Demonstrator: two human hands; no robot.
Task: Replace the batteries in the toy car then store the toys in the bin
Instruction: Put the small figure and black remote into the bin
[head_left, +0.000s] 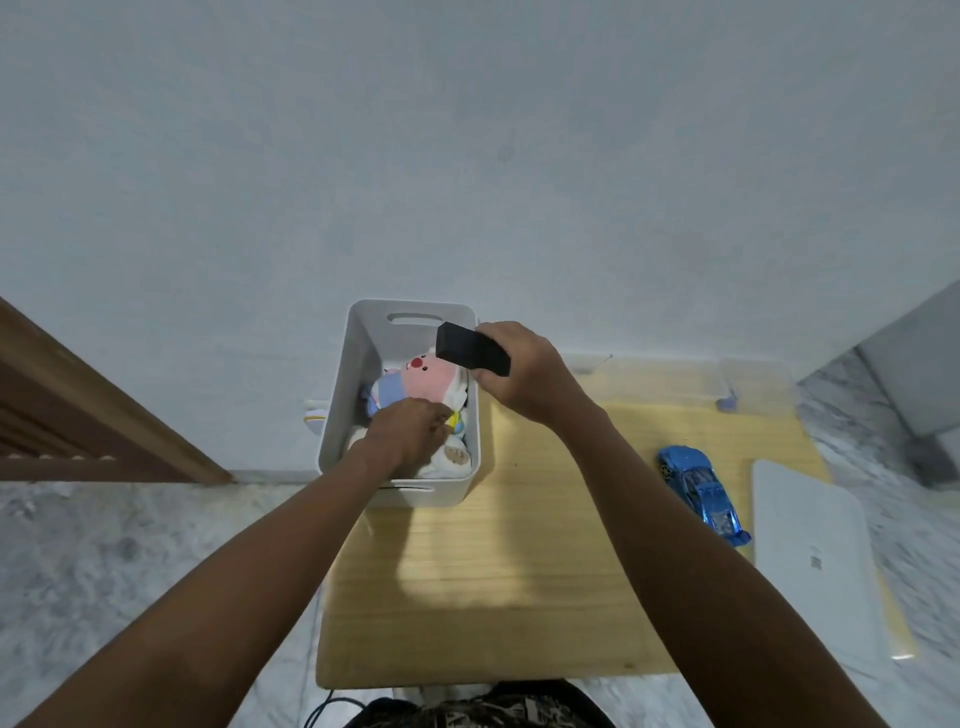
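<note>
Both bare forearms reach forward. The left hand lies lower, palm down with fingers bent downward. The right hand is raised above and beside it, fingers and thumb curled in a grip.

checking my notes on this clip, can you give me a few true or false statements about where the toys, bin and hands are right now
1. The blue toy car is inside the white bin. False: it lies on the wooden board, to the right of the bin.
2. The right hand grips a black block above the bin's right rim. True.
3. The left hand rests on the floor outside the bin. False: it reaches down into the bin among the soft toys.
4. A pink plush toy lies in the bin. True.
5. The white lid covers the bin. False: it lies flat at the right, beyond the car, and the bin is open.
</note>
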